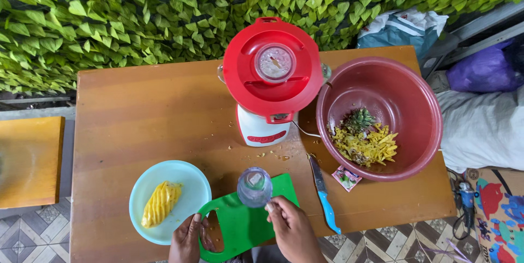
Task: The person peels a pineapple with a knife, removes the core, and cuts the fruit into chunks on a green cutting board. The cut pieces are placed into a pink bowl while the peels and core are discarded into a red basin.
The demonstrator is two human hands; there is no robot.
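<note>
My right hand (293, 228) grips a clear plastic bottle (254, 186) that stands upright on a green cutting board (245, 219). My left hand (188, 237) holds the board's handle end at the table's near edge. Just left of the board a light blue plate (188, 186) carries a peeled pineapple piece (160, 203). A blender (272, 77) with a red lid stands behind the board. To the board's right lies a blue-handled knife (324, 194).
A large red basin (406, 99) with pineapple peel and a crown (365, 137) sits at the table's right end. A small sachet (346, 178) lies by it. The wooden table (142, 110) backs onto a leafy wall. Bags (480, 104) pile up on the right; a wooden bench (30, 159) stands left.
</note>
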